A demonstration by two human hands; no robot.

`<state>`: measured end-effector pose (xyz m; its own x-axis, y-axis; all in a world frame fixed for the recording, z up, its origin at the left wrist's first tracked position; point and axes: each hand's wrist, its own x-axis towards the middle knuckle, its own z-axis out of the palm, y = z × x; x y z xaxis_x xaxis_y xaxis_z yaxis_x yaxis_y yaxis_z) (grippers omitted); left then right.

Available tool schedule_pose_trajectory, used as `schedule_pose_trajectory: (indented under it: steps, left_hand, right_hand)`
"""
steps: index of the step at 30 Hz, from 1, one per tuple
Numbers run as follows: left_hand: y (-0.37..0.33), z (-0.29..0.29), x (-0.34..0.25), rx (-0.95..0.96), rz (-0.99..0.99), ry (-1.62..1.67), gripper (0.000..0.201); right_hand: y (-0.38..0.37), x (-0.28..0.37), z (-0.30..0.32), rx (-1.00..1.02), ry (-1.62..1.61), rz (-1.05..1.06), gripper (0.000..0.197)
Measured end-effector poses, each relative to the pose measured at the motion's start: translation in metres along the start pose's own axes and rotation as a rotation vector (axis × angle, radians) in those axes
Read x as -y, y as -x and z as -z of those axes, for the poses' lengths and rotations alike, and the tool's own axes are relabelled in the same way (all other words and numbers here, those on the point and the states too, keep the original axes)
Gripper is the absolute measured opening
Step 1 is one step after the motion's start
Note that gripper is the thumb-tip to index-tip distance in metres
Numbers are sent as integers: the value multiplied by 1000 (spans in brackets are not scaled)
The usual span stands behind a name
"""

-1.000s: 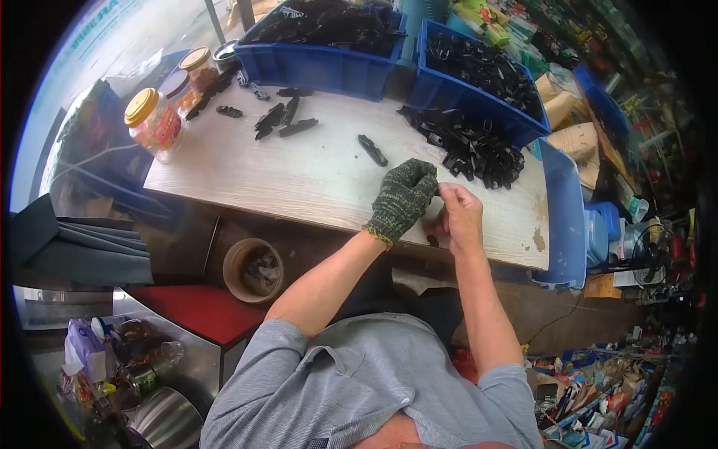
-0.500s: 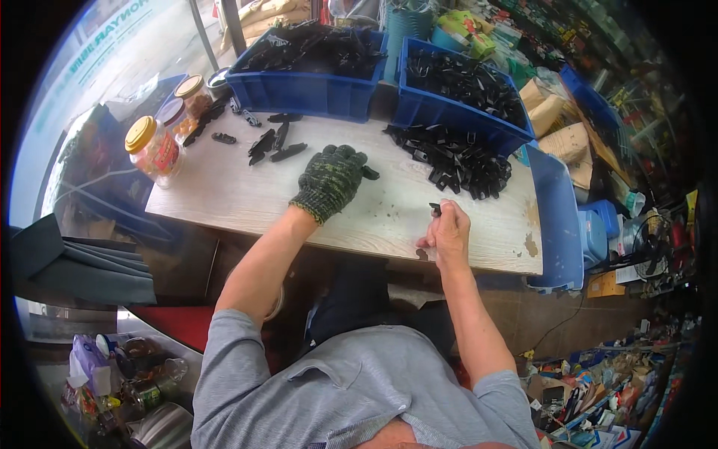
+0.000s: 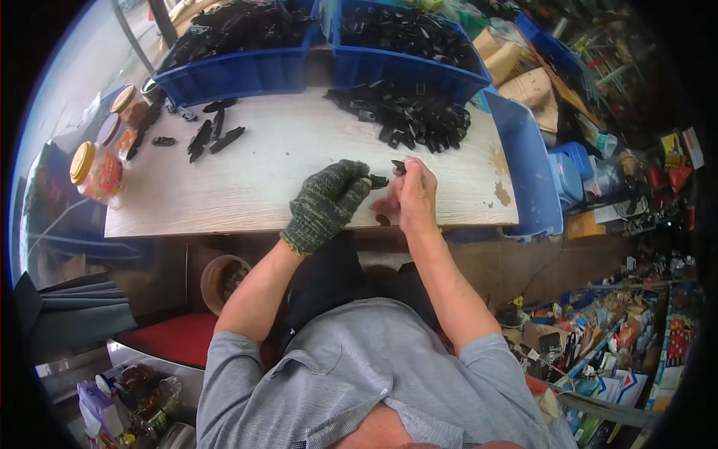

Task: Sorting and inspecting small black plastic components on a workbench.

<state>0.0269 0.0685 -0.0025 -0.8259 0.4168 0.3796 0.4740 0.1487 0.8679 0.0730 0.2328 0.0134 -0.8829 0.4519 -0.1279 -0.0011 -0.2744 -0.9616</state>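
A dark green and black knitted glove covers my left hand (image 3: 327, 202), whose fingers are closed on a black plastic part (image 3: 380, 182). Bare, my right hand (image 3: 416, 196) pinches a small black plastic piece (image 3: 399, 166) between thumb and fingertips. The two hands are close together above the near side of the pale wood-grain table (image 3: 247, 172), with their held parts a short gap apart. Beyond my right hand is a heap of small black plastic pieces (image 3: 419, 120). Several longer black parts (image 3: 217, 131) lie at the table's far left.
Two blue crates, a left one (image 3: 239, 84) and a right one (image 3: 404, 67), stand at the back, filled with black parts. Lidded jars (image 3: 97, 173) line the left edge. A blue plastic bin (image 3: 527, 172) adjoins the right edge. A round tub (image 3: 217, 283) sits below the table.
My left hand has come nearer to my right hand, bringing its black part beside the small piece. The whole view has shifted, with the table now further left and higher in the picture.
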Motion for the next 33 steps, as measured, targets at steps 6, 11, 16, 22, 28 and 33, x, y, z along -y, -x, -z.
schedule_pose_trajectory:
  steps: [6, 11, 16, 22, 28, 33]
  left_hand:
    - [-5, -32, -11, -72, 29, 129, 17]
    - [-1, -48, -9, -120, 175, 22, 22]
    - [-1, -82, -8, -283, 24, 81, 30]
    - [2, -79, -17, -161, 187, 397, 33]
    - [13, -59, -6, -124, 315, 502, 34]
    - [12, -67, -16, -115, 79, 259, 33]
  right_hand:
    - [-3, -12, 8, -37, 9, 19, 34]
    - [-9, -24, 13, -48, 170, 204, 36]
    - [-5, -20, 19, -55, 232, 244, 36]
    - [-5, -11, 22, -42, 240, 266, 34]
    - [-29, 37, 45, -361, -87, -62, 27]
    - [-55, 62, 111, -537, -55, 200, 23]
